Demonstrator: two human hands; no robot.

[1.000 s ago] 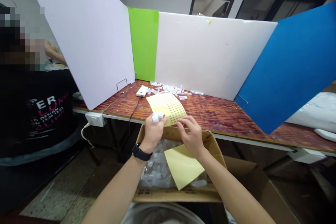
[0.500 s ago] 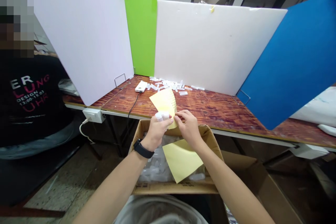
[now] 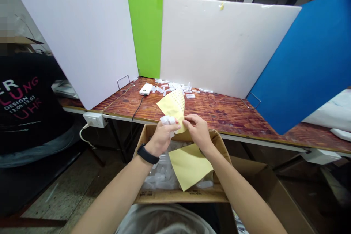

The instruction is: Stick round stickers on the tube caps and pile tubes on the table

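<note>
My left hand (image 3: 161, 139) is closed around a few small translucent white plastic tubes (image 3: 168, 120), their ends showing above the fingers. A yellow sheet of small stickers (image 3: 170, 105), with rows of dots on its upper right part, curls up beyond the hands. My right hand (image 3: 200, 132) pinches the right edge of this sheet; whether the left thumb also presses on it I cannot tell. Below both hands, a plain yellow sheet (image 3: 190, 166) lies over the loose plastic tubes (image 3: 160, 178) in an open cardboard box (image 3: 181, 196).
More small tubes (image 3: 175, 87) lie scattered on the wooden table (image 3: 216, 111), beside a white device (image 3: 146, 89) with a black cable. White, green and blue panels (image 3: 230, 47) enclose the table. A person in a black shirt (image 3: 24, 106) sits at left. Another carton (image 3: 263, 182) stands at right.
The view has shifted slightly. My left fingers have loosened a little, showing more of the tubes. My right hand still pinches the sticker sheet, which has tilted slightly.
</note>
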